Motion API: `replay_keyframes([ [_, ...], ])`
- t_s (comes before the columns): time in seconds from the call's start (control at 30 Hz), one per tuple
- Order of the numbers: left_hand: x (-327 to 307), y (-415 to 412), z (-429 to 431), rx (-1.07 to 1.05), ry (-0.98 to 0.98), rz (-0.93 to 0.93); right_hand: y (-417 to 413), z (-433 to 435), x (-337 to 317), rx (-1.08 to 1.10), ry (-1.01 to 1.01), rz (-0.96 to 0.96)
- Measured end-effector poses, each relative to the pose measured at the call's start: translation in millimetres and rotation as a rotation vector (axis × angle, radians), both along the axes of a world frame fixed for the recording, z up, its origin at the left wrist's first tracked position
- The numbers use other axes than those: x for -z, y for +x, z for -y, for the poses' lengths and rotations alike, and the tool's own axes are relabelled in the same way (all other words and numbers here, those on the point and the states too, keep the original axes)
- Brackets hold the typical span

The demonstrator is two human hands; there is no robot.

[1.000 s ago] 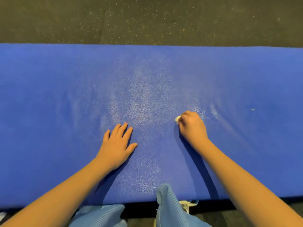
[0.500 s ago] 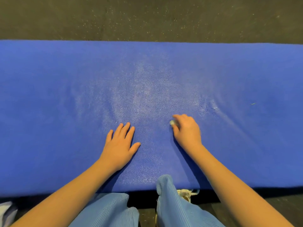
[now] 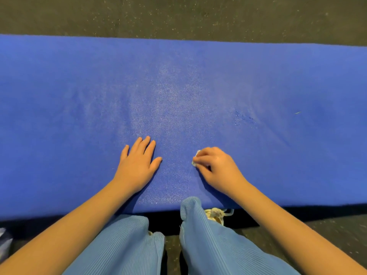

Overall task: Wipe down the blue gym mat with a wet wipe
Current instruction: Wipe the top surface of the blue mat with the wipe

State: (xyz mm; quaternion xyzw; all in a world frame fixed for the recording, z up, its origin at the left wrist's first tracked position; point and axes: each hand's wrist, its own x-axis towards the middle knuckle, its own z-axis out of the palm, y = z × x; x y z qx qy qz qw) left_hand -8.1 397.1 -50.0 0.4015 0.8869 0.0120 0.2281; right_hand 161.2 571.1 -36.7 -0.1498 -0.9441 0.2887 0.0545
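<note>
The blue gym mat (image 3: 79, 100) stretches across the whole view, with a damp, glistening patch in its middle. My left hand (image 3: 137, 165) lies flat on the mat near its front edge, fingers straight and together. A little to the right, my right hand (image 3: 216, 167) grips a small bunched white wet wipe (image 3: 195, 158) and holds it against the mat. Only a corner of the wipe shows beyond my curled fingers.
Dark speckled floor (image 3: 198, 14) runs beyond the mat's far edge and in front of its near edge. My knees in light blue ribbed trousers (image 3: 208, 241) are at the near edge, with a pale shoe (image 3: 215, 214) beside them. A small speck (image 3: 297, 112) lies at the mat's right.
My right hand has dragged the wipe toward me and leftward, closer to the mat's front edge. The left hand has stayed flat in place. The view has shifted a little.
</note>
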Motion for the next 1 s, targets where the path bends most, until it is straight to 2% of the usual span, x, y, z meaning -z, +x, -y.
replay_keyframes([
  [0.07, -1.0, 1.3, 2.0, -0.007, 0.004, 0.004, 5.6, -6.7, -4.5, -0.049, -0.014, 0.035],
  [0.23, -1.7, 4.3, 6.0, -0.036, 0.033, 0.021, -3.7, -24.2, 14.6, 0.273, 0.049, 0.03],
  [0.3, -3.1, 5.4, 7.4, -0.047, 0.045, 0.039, -1.7, -3.4, 9.1, 0.197, 0.016, 0.018],
  [0.4, -4.6, 6.0, 8.9, -0.05, 0.051, 0.05, 18.9, 22.2, -6.0, -0.068, -0.128, -0.022],
  [0.47, -4.9, 6.2, 9.6, -0.051, 0.051, 0.049, 24.7, 12.9, -8.1, -0.119, -0.112, -0.049],
  [0.57, -4.0, 7.5, 9.1, -0.052, 0.053, 0.033, 20.0, -11.8, 0.9, 0.1, 0.01, -0.051],
  [0.63, -3.5, 8.0, 9.2, -0.055, 0.048, 0.027, 15.7, -3.0, 0.5, 0.174, 0.008, -0.044],
  [0.73, -3.2, 9.3, 10.0, -0.053, 0.048, 0.02, 29.6, 37.3, -13.1, -0.133, -0.137, -0.049],
  [0.8, -2.8, 9.2, 10.8, -0.055, 0.049, 0.018, 42.4, 33.0, -18.1, -0.229, -0.158, -0.063],
  [0.93, -1.8, 8.6, 10.5, -0.049, 0.042, 0.006, 43.5, -3.7, -7.7, 0.076, 0.001, -0.085],
  [1.0, -2.0, 9.2, 10.0, -0.049, 0.047, 0.005, 41.7, 11.3, -12.7, 0.063, -0.036, -0.07],
])
